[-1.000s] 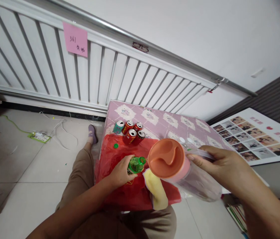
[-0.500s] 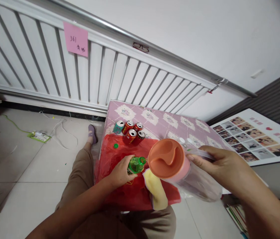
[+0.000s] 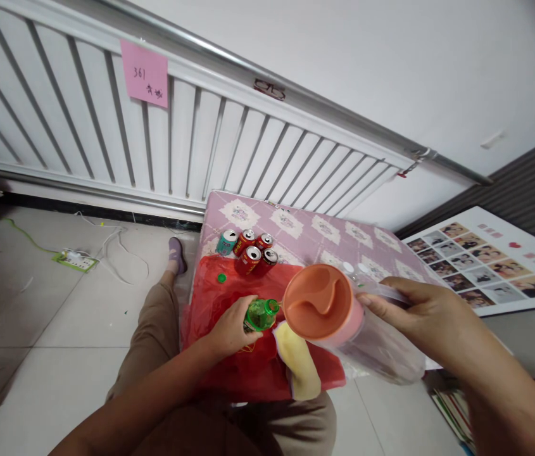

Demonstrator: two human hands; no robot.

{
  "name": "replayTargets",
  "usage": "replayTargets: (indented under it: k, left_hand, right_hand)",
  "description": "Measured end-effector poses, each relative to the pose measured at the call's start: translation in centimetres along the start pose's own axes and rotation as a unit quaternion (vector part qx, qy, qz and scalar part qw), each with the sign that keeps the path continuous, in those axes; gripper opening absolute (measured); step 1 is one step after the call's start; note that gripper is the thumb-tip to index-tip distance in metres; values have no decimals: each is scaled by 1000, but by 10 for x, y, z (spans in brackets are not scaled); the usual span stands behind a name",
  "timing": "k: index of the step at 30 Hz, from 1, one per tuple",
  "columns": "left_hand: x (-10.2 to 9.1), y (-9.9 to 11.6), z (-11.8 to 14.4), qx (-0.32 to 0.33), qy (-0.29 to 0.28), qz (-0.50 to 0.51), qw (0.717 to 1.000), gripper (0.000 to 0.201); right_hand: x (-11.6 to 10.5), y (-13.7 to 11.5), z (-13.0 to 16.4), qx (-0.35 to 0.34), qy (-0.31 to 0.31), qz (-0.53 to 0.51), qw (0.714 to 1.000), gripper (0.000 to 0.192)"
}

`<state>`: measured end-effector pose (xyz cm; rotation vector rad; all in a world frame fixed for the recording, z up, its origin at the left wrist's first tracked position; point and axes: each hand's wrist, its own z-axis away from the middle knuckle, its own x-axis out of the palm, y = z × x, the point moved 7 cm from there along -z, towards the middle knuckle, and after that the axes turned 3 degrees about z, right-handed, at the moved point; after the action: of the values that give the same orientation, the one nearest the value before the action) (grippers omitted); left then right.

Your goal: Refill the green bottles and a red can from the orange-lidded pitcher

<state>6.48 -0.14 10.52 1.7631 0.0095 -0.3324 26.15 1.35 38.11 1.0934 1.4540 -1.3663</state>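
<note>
My left hand (image 3: pixel 235 326) is wrapped round a green plastic bottle (image 3: pixel 261 315), whose uncapped mouth points toward the pitcher. By its handle, my right hand (image 3: pixel 412 310) holds a clear pitcher (image 3: pixel 383 354) with an orange lid (image 3: pixel 317 301), tilted so the lid's spout side meets the bottle mouth. A thin stream seems to run between spout and bottle. Below them lies a yellow cloth (image 3: pixel 298 361) on a red plastic sheet (image 3: pixel 229 380). A green bottle cap (image 3: pixel 221 278) rests on the sheet, left of the bottle.
Several opened drink cans (image 3: pixel 251 255) stand together behind the sheet on the purple patterned tabletop (image 3: pixel 290 221). Clear bottles with white caps (image 3: pixel 355 269) are partly hidden behind the pitcher. A white radiator (image 3: pixel 248 139) runs along the wall. A power strip (image 3: pixel 75 261) lies on the floor.
</note>
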Motion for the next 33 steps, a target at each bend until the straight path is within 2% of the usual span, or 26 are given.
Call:
replayTargets:
  k: [22, 28, 33]
  left_hand:
    - [-1, 0, 1, 0, 6, 11, 1000, 79]
    - [-2, 0, -1, -5, 1, 9, 1000, 77]
    - [-2, -2, 0, -8, 0, 6, 1000, 76]
  right_hand:
    - [6, 15, -3, 0, 18, -10, 1000, 62]
    - [19, 17, -2, -16, 11, -92, 996, 55]
    - [35, 35, -3, -23, -2, -171, 985, 42]
